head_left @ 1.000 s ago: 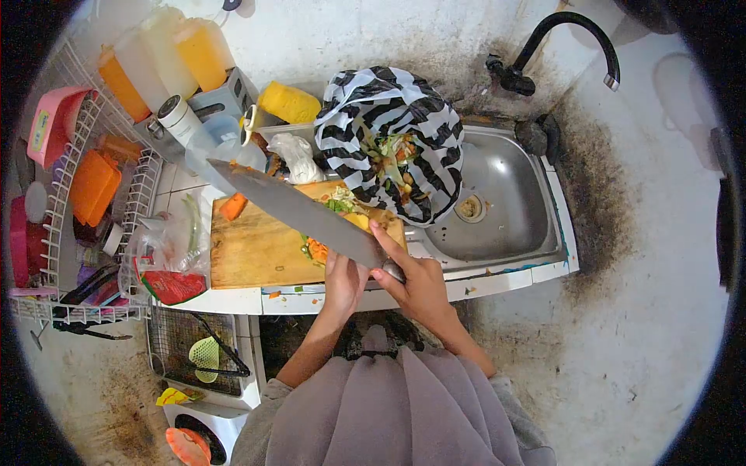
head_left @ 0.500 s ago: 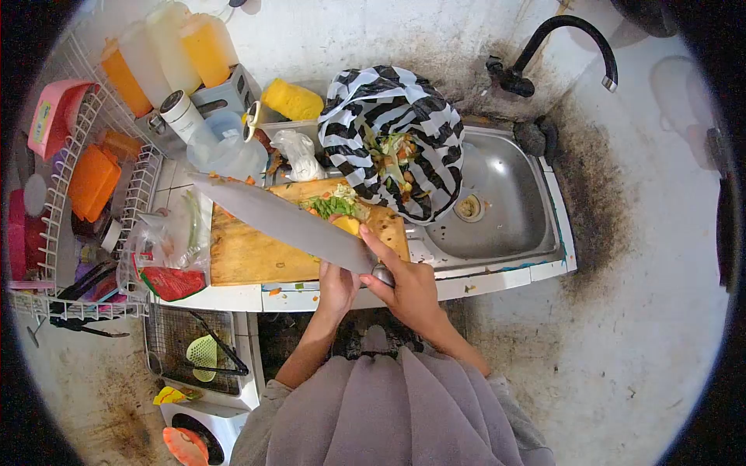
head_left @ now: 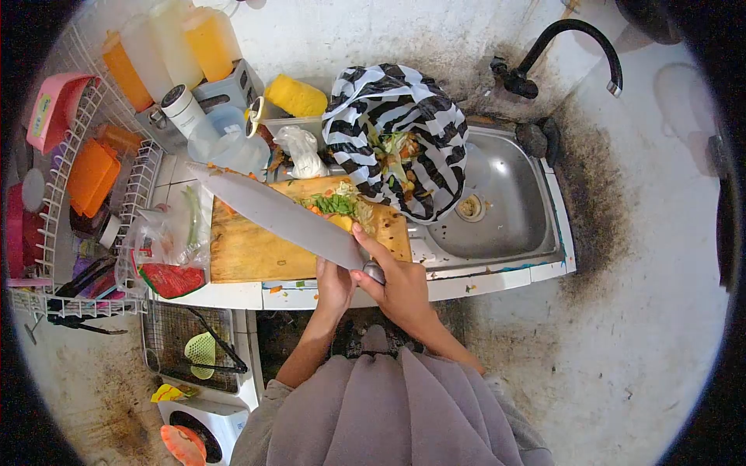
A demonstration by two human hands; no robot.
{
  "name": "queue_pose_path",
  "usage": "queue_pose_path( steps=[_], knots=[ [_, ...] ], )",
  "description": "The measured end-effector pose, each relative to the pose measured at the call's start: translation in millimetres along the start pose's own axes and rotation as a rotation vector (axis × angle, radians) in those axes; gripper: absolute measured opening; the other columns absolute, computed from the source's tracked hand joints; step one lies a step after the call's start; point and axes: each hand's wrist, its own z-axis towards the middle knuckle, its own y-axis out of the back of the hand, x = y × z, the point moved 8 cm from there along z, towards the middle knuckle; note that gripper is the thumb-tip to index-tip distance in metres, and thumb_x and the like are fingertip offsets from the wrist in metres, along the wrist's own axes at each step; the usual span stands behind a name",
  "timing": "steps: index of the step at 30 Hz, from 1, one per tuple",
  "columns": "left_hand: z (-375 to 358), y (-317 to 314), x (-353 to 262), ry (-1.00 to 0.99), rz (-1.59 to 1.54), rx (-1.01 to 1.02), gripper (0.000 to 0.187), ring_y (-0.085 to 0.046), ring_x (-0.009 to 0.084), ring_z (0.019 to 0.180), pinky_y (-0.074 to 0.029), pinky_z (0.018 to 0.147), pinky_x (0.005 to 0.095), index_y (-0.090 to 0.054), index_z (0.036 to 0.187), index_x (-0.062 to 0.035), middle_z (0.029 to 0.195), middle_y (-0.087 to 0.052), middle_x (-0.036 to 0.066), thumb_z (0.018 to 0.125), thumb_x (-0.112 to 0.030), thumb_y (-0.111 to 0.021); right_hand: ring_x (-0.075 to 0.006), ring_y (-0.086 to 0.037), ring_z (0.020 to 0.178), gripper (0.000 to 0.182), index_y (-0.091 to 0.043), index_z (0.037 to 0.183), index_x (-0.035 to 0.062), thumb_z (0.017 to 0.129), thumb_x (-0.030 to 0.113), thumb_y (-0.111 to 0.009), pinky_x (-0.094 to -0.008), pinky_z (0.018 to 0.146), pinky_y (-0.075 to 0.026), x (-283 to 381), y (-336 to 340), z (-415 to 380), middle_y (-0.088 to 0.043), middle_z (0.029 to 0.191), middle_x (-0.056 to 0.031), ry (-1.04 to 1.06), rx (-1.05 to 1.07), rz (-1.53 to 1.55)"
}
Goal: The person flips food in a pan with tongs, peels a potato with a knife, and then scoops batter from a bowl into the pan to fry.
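Observation:
A large kitchen knife [head_left: 280, 213] is in my right hand [head_left: 402, 289], which wraps round its dark metallic handle, index finger stretched along the blade. The wide blade points up and left above the wooden cutting board [head_left: 249, 256]. Close under the blade's lower edge is my left hand [head_left: 334, 290]; the blade covers its fingers, so what they hold, if anything, is hidden. A yellow piece [head_left: 342, 222] shows just past the blade, near my right index fingertip. Behind it, chopped green vegetables [head_left: 337, 204] lie on the board with pale shreds and orange bits.
A black-and-white striped bag [head_left: 342, 116] with scraps overlaps the steel sink [head_left: 505, 225]. A black faucet [head_left: 571, 27] arches above. At left are a plastic bag [head_left: 159, 237] and a white dish rack [head_left: 54, 210]; bottles [head_left: 175, 46] and containers stand behind.
The knife has shifted slightly left and tilted a little more steeply, with my right hand moving along. My left hand stays beneath the blade. The whole view has shifted slightly.

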Motion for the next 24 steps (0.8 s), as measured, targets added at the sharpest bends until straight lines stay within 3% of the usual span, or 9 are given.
queue_pose_path(
  steps=[2, 5, 12, 14, 16, 21, 23, 24],
  knots=[
    [-0.1, 1.4, 1.3, 0.005, 0.014, -0.014, 0.044, -0.043, 0.0166, 0.101, -0.035, 0.087, 0.0317, -0.022, 0.127, -0.0094, 0.110, -0.042, 0.006, 0.087, -0.019, -0.039, -0.0265, -0.056, 0.055, 0.056, -0.043, 0.120, 0.0140, 0.069, 0.024, -0.064, -0.0312, 0.051, -0.044, -0.4, -1.9, -1.0, -0.058, 0.096, -0.0128, 0.014, -0.017, -0.074],
    [0.0, 6.5, 2.9, -0.017, 0.018, -0.025, 0.042, -0.044, 0.0174, 0.102, -0.035, 0.088, 0.0320, -0.024, 0.125, -0.0076, 0.110, -0.043, 0.007, 0.087, -0.017, -0.039, -0.0275, -0.056, 0.059, 0.054, -0.043, 0.119, 0.0130, 0.070, 0.024, -0.064, -0.0327, 0.054, -0.045, 1.0, -2.0, -0.9, -0.057, 0.100, -0.0110, 0.058, -0.055, -0.059],
    [-4.1, 7.0, 3.4, -0.008, 0.009, -0.035, 0.035, -0.044, 0.0180, 0.102, -0.035, 0.088, 0.0331, -0.031, 0.119, -0.0061, 0.108, -0.045, 0.007, 0.087, -0.017, -0.038, -0.0276, -0.056, 0.058, 0.053, -0.042, 0.119, 0.0113, 0.071, 0.024, -0.062, -0.0327, 0.054, -0.045, -9.9, -10.0, -2.7, -0.058, 0.099, -0.0076, -0.122, 0.062, -0.039],
    [-3.1, 7.5, 2.0, -0.003, 0.026, -0.005, 0.033, -0.043, 0.0178, 0.102, -0.035, 0.088, 0.0332, -0.031, 0.119, -0.0069, 0.108, -0.044, 0.008, 0.088, -0.018, -0.037, -0.0280, -0.056, 0.058, 0.055, -0.041, 0.120, 0.0129, 0.071, 0.024, -0.062, -0.0328, 0.054, -0.045, -9.5, -6.8, -2.3, -0.059, 0.093, -0.0106, -0.096, 0.047, 0.068],
    [-2.5, -4.9, -12.5, -0.089, -0.217, 0.128, 0.033, -0.043, 0.0189, 0.100, -0.034, 0.088, 0.0329, -0.032, 0.118, -0.0099, 0.108, -0.043, 0.008, 0.088, -0.023, -0.036, -0.0277, -0.056, 0.057, 0.056, -0.040, 0.121, 0.0140, 0.071, 0.024, -0.062, -0.0324, 0.054, -0.045, -4.3, -6.6, -1.3, -0.059, 0.090, -0.0126, -0.067, 0.089, 0.019],
    [1.9, -14.3, -20.2, -0.135, -0.150, 0.005, 0.034, -0.043, 0.0196, 0.098, -0.032, 0.089, 0.0340, -0.031, 0.117, -0.0139, 0.108, -0.042, 0.009, 0.087, -0.028, -0.036, -0.0270, -0.056, 0.056, 0.059, -0.040, 0.123, 0.0170, 0.070, 0.027, -0.063, -0.0323, 0.055, -0.045, 4.2, -17.5, -5.2, -0.059, 0.080, -0.0161, 0.002, 0.130, -0.053],
    [1.7, -11.4, -19.0, -0.113, -0.117, -0.040, 0.034, -0.042, 0.0192, 0.099, -0.030, 0.091, 0.0357, -0.030, 0.117, -0.0148, 0.109, -0.042, 0.010, 0.086, -0.030, -0.036, -0.0237, -0.055, 0.045, 0.059, -0.035, 0.125, 0.0246, 0.073, 0.044, -0.055, -0.0334, 0.044, -0.044, 1.2, -17.6, -6.0, -0.051, 0.049, -0.0088, 0.036, 0.045, -0.065],
    [2.5, -10.1, -17.5, -0.121, -0.106, -0.017, 0.034, -0.042, 0.0203, 0.098, -0.032, 0.089, 0.0335, -0.031, 0.116, -0.0142, 0.107, -0.042, 0.009, 0.086, -0.027, -0.038, -0.0237, -0.055, 0.045, 0.059, -0.035, 0.125, 0.0246, 0.073, 0.044, -0.055, -0.0334, 0.044, -0.044, 2.6, -16.2, -6.3, -0.051, 0.049, -0.0088, 0.035, 0.047, -0.065]
  ],
)
